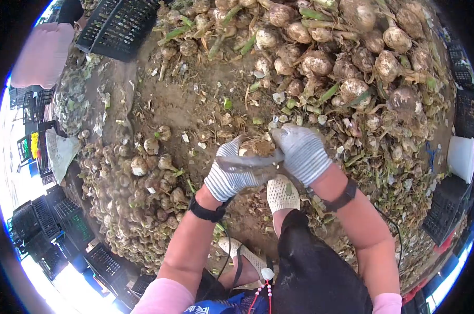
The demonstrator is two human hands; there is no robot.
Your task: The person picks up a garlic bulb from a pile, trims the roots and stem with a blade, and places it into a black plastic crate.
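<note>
My left hand (227, 172), in a striped grey-and-white glove, is closed around a garlic bulb (258, 148) with brown roots on its right side. My right hand (302, 153), gloved the same way, is closed on a knife whose handle is hidden in the fist. The knife's broad blade (247, 163) points left, across the near side of the bulb and in front of my left palm. Whether its edge touches the bulb I cannot make out. Both hands are close together above the littered ground, just beyond my shoe (283, 193).
A large heap of untrimmed garlic (320, 63) lies ahead and to the right. Smaller bulbs (137, 193) are piled at the left. A black plastic crate (119, 26) stands at the upper left, with more crates (43, 220) along the left edge. Cut stems and skins litter the soil.
</note>
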